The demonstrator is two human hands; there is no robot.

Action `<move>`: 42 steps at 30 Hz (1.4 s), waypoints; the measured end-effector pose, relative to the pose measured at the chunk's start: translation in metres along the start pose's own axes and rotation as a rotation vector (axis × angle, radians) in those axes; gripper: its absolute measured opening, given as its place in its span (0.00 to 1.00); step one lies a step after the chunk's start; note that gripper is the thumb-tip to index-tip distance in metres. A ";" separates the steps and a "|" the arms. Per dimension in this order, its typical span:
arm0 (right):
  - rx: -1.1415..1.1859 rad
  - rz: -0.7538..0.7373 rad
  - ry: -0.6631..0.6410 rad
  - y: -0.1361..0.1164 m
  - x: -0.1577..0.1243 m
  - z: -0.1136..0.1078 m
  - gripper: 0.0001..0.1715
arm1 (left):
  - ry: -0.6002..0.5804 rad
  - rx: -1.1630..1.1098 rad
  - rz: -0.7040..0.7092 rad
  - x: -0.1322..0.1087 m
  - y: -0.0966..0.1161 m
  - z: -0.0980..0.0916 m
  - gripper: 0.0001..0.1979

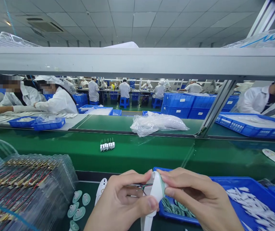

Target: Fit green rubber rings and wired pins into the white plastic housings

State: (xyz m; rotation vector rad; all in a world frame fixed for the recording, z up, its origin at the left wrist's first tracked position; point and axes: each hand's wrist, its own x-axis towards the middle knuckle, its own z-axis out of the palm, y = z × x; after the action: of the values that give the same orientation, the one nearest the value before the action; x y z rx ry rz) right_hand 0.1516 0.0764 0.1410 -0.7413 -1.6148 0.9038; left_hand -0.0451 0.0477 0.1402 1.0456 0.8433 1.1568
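Observation:
My left hand and my right hand both grip a curved white plastic housing at its upper end. Its lower part hangs below my fingers. Thin red, green and dark wires run from the housing past my left fingers. A pale green rim lines the edge nearest my right hand. Just left of my left hand lie several pale green rubber pads and a white plastic piece. Under my right hand is a blue tray holding green pieces and white parts.
A stack of clear trays with wired components stands at the left. A green conveyor belt carries a row of small white pinned parts. Beyond stand a plastic bag, blue crates and a grey overhead shelf rail. Co-workers in white sit at benches.

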 end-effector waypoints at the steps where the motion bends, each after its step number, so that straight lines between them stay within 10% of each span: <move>1: 0.001 -0.007 -0.008 0.001 0.000 -0.001 0.09 | 0.000 0.001 0.003 0.000 0.002 0.001 0.21; 7: -0.029 0.081 0.057 0.002 0.003 0.008 0.06 | 0.159 0.025 0.039 0.004 0.008 0.014 0.17; 13: 0.122 0.336 0.010 0.005 0.007 0.025 0.25 | 0.544 0.510 0.330 0.006 0.001 0.026 0.16; 25: 0.185 0.363 0.059 0.018 0.013 0.017 0.18 | 0.119 0.192 0.017 0.004 0.000 0.009 0.32; 42: 0.158 0.343 0.045 0.031 0.018 0.029 0.19 | 0.298 0.153 0.091 0.028 -0.024 0.002 0.25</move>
State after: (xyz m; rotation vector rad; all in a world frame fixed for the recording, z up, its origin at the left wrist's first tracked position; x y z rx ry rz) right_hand 0.1200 0.1021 0.1196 -0.9359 -1.3798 1.2359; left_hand -0.0297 0.0730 0.1182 1.0591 1.1425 1.3633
